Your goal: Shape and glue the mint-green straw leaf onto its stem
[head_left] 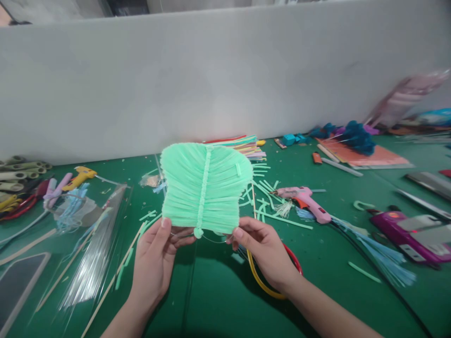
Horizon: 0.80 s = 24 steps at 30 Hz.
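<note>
Green matting covers a bench strewn with straw offcuts, a pink glue gun just right. Above it, a mint straw fan stands upright (spine facing the camera), the left hand and right hand each pinching its lower edge, likely to show it flat.

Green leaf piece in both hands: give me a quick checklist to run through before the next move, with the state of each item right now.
1. Left hand has a grip on the lower left edge of the green leaf piece: ok.
2. Right hand pinches the lower right edge: ok.
3. Piece held up off the green table, upright, flat face to the camera: ok.
4. Centre rib runs straight down to the knot at the bottom edge: ok.
5. Thin wire under the bottom edge, between the hands, secured: cannot tell.
6. Pink glue gun lies apart from both hands, to the right: ok; whether it is hot: cannot tell.
</note>
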Each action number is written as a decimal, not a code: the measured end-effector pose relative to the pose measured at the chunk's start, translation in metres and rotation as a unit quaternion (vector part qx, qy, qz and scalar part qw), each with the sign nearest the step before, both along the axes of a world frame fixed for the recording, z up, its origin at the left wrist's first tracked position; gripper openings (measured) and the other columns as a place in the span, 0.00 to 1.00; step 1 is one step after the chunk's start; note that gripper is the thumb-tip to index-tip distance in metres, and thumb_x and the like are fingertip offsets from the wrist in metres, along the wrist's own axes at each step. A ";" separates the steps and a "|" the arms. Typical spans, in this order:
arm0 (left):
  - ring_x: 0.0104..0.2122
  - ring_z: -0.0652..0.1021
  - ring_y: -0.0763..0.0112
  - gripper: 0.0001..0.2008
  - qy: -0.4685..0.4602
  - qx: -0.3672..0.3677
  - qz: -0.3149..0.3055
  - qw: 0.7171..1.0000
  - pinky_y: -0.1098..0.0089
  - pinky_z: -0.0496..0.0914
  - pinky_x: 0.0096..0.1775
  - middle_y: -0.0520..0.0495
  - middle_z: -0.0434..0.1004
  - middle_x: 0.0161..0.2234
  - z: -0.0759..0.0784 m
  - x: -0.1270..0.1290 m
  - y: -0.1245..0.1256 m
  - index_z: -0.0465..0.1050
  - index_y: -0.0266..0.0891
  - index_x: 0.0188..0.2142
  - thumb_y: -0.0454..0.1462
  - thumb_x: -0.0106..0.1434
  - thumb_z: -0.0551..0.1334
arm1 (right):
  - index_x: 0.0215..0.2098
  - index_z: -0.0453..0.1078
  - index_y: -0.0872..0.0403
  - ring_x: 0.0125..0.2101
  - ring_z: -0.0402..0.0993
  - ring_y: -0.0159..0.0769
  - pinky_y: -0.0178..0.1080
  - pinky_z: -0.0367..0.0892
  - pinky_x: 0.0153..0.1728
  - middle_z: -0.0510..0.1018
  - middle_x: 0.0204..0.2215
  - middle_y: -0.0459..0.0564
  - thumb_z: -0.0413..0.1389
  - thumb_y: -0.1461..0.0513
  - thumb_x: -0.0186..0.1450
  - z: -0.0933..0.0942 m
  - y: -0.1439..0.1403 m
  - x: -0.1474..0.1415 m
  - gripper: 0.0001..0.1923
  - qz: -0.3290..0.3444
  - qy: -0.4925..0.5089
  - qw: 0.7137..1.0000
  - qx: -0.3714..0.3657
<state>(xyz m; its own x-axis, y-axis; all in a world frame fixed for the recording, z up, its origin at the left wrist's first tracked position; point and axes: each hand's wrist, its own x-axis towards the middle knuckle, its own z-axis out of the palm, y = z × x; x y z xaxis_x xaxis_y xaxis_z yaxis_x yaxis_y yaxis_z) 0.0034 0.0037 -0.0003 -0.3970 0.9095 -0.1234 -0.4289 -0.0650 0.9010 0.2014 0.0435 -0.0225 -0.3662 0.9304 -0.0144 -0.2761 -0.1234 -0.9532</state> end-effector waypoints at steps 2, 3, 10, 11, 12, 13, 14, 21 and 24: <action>0.28 0.84 0.66 0.12 -0.005 -0.003 0.007 1.000 0.73 0.79 0.29 0.44 0.84 0.26 0.000 0.000 0.000 0.79 0.34 0.31 0.44 0.58 0.70 | 0.35 0.77 0.53 0.27 0.72 0.29 0.32 0.67 0.30 0.80 0.27 0.47 0.63 0.54 0.63 0.000 0.000 0.000 0.11 0.001 0.000 1.000 0.000; 0.28 0.84 0.66 0.13 -0.007 -0.005 0.008 1.000 0.73 0.79 0.29 0.44 0.84 0.26 0.000 0.000 0.000 0.79 0.34 0.30 0.44 0.58 0.70 | 0.35 0.77 0.53 0.27 0.72 0.29 0.33 0.67 0.31 0.80 0.27 0.47 0.63 0.54 0.63 -0.001 -0.001 0.000 0.11 0.001 -0.001 1.000 0.000; 0.28 0.84 0.64 0.14 -0.022 -0.005 0.010 1.000 0.71 0.79 0.29 0.42 0.84 0.26 0.000 -0.001 0.000 0.79 0.33 0.30 0.44 0.59 0.69 | 0.35 0.76 0.54 0.27 0.71 0.29 0.33 0.66 0.31 0.79 0.27 0.47 0.62 0.53 0.64 -0.002 0.000 0.001 0.12 0.003 -0.007 1.000 0.005; 0.28 0.84 0.63 0.14 -0.023 -0.005 0.008 1.000 0.71 0.79 0.29 0.42 0.84 0.26 0.000 0.000 0.000 0.79 0.32 0.30 0.44 0.59 0.69 | 0.34 0.76 0.54 0.27 0.71 0.29 0.33 0.66 0.31 0.79 0.27 0.47 0.62 0.53 0.64 -0.001 -0.001 0.001 0.12 0.003 -0.009 1.000 0.003; 0.28 0.84 0.63 0.14 -0.023 -0.005 0.007 1.000 0.70 0.79 0.29 0.42 0.84 0.26 0.000 0.000 0.000 0.79 0.32 0.31 0.44 0.58 0.69 | 0.34 0.76 0.54 0.27 0.70 0.30 0.34 0.65 0.31 0.79 0.27 0.47 0.62 0.53 0.64 -0.001 -0.001 0.001 0.12 0.002 -0.011 1.000 0.000; 0.29 0.84 0.63 0.14 -0.023 -0.005 0.005 1.000 0.70 0.79 0.28 0.41 0.84 0.27 0.001 0.000 0.000 0.79 0.32 0.31 0.44 0.58 0.69 | 0.34 0.76 0.54 0.27 0.70 0.30 0.34 0.65 0.31 0.79 0.27 0.47 0.63 0.53 0.63 -0.001 -0.001 0.001 0.12 0.002 -0.012 1.000 -0.002; 0.29 0.84 0.62 0.14 -0.022 -0.005 0.003 1.000 0.70 0.79 0.28 0.41 0.84 0.27 0.001 0.000 0.000 0.79 0.32 0.32 0.44 0.58 0.69 | 0.34 0.76 0.54 0.27 0.70 0.30 0.34 0.66 0.31 0.79 0.27 0.47 0.63 0.53 0.63 0.000 -0.001 0.001 0.12 0.001 -0.011 1.000 -0.004; 0.30 0.84 0.62 0.13 -0.016 0.001 0.000 1.000 0.69 0.79 0.29 0.42 0.85 0.28 0.002 0.000 0.000 0.80 0.33 0.31 0.44 0.59 0.68 | 0.33 0.75 0.53 0.27 0.70 0.31 0.35 0.67 0.31 0.78 0.26 0.46 0.63 0.53 0.63 0.002 -0.001 0.000 0.12 0.001 0.003 1.000 -0.003; 0.31 0.84 0.63 0.13 -0.004 0.013 -0.007 1.000 0.69 0.79 0.31 0.44 0.85 0.29 0.001 0.000 -0.001 0.81 0.35 0.34 0.45 0.59 0.68 | 0.34 0.75 0.53 0.27 0.70 0.31 0.35 0.67 0.31 0.77 0.26 0.46 0.63 0.52 0.62 0.002 -0.001 0.000 0.12 -0.001 0.002 1.000 -0.001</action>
